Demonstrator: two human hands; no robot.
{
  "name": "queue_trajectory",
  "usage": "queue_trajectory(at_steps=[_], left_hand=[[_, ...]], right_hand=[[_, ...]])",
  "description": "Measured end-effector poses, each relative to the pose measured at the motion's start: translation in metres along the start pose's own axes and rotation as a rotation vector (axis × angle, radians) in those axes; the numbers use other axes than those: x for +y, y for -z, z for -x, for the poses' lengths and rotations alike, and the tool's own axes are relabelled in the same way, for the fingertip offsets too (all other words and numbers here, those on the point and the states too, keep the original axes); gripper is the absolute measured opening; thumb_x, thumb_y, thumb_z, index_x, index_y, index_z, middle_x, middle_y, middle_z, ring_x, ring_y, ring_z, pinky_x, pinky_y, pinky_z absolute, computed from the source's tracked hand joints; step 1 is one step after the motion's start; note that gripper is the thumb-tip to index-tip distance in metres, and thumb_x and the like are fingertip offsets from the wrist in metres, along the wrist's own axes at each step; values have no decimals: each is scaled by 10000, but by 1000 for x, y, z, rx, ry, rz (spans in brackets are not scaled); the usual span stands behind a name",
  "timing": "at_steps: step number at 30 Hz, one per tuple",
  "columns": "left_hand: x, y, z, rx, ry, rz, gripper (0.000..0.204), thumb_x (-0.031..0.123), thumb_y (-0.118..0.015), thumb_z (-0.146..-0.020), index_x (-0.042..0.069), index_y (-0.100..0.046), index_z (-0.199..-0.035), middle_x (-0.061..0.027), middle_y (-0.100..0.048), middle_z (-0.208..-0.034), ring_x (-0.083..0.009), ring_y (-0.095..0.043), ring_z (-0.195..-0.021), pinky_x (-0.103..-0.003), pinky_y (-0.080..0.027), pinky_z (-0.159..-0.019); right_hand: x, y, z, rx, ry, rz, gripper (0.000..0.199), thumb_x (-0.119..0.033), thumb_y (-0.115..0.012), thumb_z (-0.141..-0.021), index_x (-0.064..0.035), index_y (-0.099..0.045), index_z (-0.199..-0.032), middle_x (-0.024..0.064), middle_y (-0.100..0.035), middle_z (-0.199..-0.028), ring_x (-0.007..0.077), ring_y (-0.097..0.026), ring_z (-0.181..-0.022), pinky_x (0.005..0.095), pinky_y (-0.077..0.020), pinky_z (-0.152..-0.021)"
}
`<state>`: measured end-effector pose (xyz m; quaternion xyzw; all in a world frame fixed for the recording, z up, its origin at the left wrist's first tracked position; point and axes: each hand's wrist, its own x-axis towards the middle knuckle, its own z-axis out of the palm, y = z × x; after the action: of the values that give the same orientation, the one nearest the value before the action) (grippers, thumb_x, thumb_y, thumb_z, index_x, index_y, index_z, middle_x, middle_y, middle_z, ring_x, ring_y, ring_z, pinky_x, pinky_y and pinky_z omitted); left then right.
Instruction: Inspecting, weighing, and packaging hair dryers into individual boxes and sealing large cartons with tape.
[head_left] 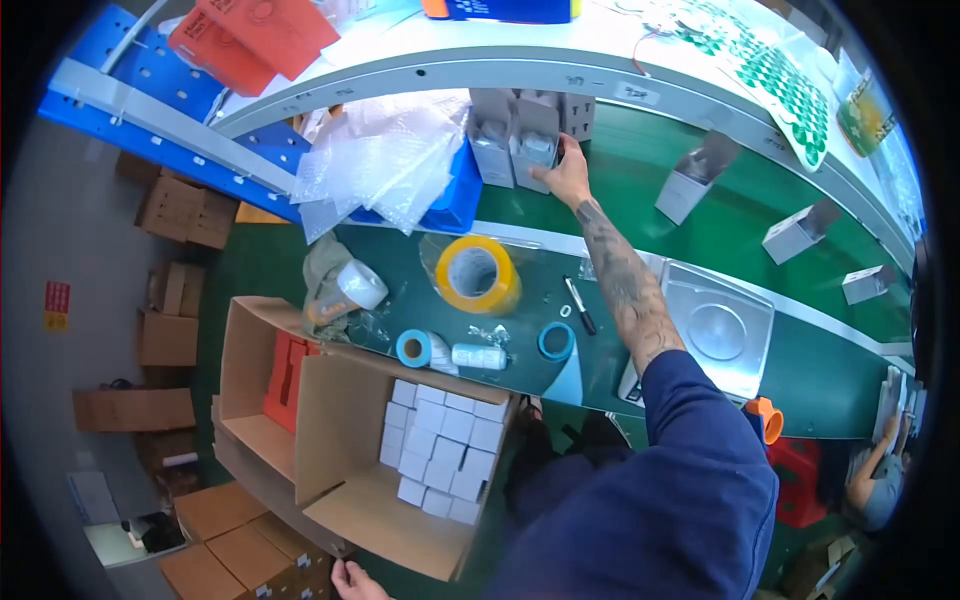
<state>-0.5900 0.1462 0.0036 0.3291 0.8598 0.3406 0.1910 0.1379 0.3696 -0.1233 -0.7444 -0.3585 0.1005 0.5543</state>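
Observation:
My right hand (567, 177) reaches forward onto the green shelf. Its thumb and fingers close round the near right corner of a small white box (530, 173) with raised flaps and clear wrapping inside. Another such box (492, 166) stands against it on the left. My left hand (357, 582) hangs at the lower edge, only partly in view, its fingers slightly apart and holding nothing I can see. Close by it is the brown flap of a large carton (390, 525), in which many small white boxes (440, 447) are packed in rows.
Bubble-wrap bags (385, 160) spill over a blue bin (455, 205). On the bench lie a yellow tape roll (500, 290), a blue tape ring (556, 341), a marker (578, 305) and a metal-topped scale (730, 345). Open white boxes (686, 190) stand farther right. A co-worker's arm (875, 460) shows at right.

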Motion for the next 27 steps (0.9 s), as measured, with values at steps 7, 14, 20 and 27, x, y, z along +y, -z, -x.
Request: queue_trajectory(at_steps=[7, 14, 20, 27], left_hand=[[181, -116, 97, -626, -678, 551, 234, 96, -540, -929, -9, -571, -1135, -139, -599, -1077, -218, -596, -967, -319, -482, -923], [243, -195, 203, -1738, -916, 853, 296, -34, -554, -766, -5, -554, -1061, -169, -570, -1129, -279, -573, -1022, -376, -469, -915], [233, -187, 271, -2156, -1097, 747, 333, -12, -580, -762, 2, -542, -1093, -168, -570, -1141, -281, -573, -1017, -381, -457, -915], [199, -180, 355, -2191, -1017, 607, 519, 36, -647, -756, 1, -469, -1243, -177, -517, -1251, -301, -539, -1114, -394, -416, -982]], right_hand=[[-110, 196, 159, -464, -1, -587, 740, -165, -810, -578, 26, -533, -1237, 159, -610, -1076, 280, -597, -961, 365, -456, -909], [-206, 216, 286, -165, -40, -1436, 770, -598, -659, -738, -17, -540, -1229, 142, -598, -929, 278, -616, -877, 374, -568, -678], [-176, 264, 337, -47, 246, -1467, 826, -530, -727, -699, -13, -487, -1297, 143, -599, -970, 287, -622, -888, 372, -575, -755], [-136, 349, 366, 309, 75, -1050, 849, -368, -824, -623, -4, -478, -1307, 166, -607, -1065, 306, -617, -942, 440, -542, -839]])
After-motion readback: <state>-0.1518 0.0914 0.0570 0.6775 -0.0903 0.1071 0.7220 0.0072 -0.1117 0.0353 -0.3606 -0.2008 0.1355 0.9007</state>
